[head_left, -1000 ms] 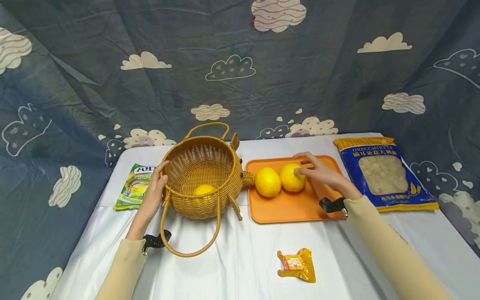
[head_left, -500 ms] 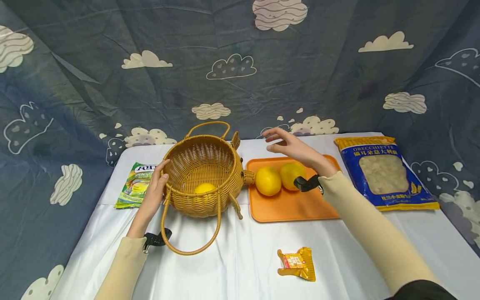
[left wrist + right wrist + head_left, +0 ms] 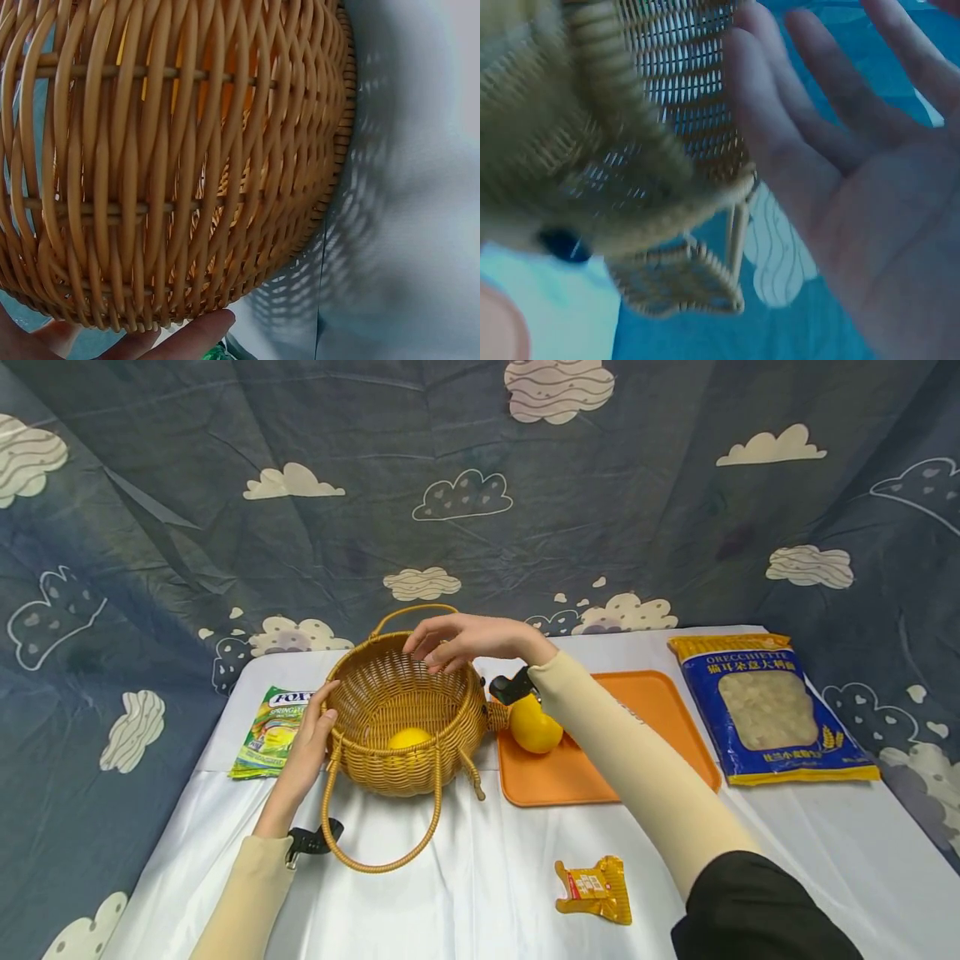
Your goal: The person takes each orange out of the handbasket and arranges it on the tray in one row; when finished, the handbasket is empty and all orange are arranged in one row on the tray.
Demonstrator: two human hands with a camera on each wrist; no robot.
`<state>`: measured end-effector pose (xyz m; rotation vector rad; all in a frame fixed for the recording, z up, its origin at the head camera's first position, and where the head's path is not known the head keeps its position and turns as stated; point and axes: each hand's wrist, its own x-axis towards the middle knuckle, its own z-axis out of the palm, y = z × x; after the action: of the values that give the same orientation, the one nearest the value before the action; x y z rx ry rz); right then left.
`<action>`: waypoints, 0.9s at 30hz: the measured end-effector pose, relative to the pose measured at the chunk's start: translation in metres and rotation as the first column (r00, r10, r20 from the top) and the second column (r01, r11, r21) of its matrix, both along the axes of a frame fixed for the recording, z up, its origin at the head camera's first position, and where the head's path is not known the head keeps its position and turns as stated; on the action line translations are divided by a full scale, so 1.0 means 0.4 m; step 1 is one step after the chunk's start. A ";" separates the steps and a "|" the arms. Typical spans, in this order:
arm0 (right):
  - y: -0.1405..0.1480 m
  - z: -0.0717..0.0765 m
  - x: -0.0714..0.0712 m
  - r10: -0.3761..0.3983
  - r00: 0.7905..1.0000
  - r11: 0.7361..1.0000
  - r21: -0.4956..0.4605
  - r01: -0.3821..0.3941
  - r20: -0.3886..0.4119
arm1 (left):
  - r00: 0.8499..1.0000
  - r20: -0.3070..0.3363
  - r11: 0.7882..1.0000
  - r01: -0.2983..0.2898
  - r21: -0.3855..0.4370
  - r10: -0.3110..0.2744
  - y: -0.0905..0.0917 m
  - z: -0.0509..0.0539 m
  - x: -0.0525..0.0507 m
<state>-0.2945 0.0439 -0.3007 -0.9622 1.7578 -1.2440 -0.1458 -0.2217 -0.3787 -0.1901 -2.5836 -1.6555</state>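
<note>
In the head view, my left hand (image 3: 302, 756) rests against the left side of the wicker basket (image 3: 397, 777); its fingertips touch the weave (image 3: 172, 187) in the left wrist view. A yellow fruit (image 3: 408, 739) lies inside the basket. My right hand (image 3: 468, 639) hovers over the basket's far right rim with its fingers loosely bent and nothing held. The right wrist view shows this hand (image 3: 855, 165) beside the basket (image 3: 686, 97). Another yellow fruit (image 3: 536, 725) sits on the orange tray (image 3: 656, 702), partly behind my right wrist strap.
A green packet (image 3: 262, 739) lies left of the basket. A blue pasta bag (image 3: 772, 710) is right of the tray. A small gold wrapped snack (image 3: 594, 890) lies near the front. The basket's front handle (image 3: 381, 867) hangs forward; a dark cloud-print curtain stands behind.
My right hand has moved left from the fruits on the tray to above the basket. My right forearm now covers one of those fruits. The left hand and basket have stayed in place.
</note>
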 end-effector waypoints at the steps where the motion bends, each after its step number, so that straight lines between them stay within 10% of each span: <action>1: -0.015 0.001 -0.005 0.027 0.999 1.000 0.014 -0.028 0.032 | 1.000 0.002 1.000 0.000 0.003 0.000 -0.002 -0.002 -0.002; 9: -0.111 -0.015 -0.032 0.132 0.985 0.972 0.182 -0.151 0.112 | 1.000 -0.004 1.000 -0.001 0.016 0.001 -0.038 -0.079 -0.040; 15: -0.161 -0.047 -0.035 0.132 0.967 0.924 0.326 -0.199 0.218 | 1.000 0.000 1.000 0.005 0.007 -0.005 -0.024 -0.049 -0.029; 27: -0.227 -0.125 -0.038 0.236 0.928 0.826 0.444 -0.347 0.287 | 0.999 -0.045 1.000 -0.002 0.003 0.003 -0.050 -0.098 -0.053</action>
<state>-0.3097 -0.0468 -0.3505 -0.7252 1.5630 -0.6296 -0.1669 -0.2417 -0.4179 -0.2209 -2.5480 -1.6346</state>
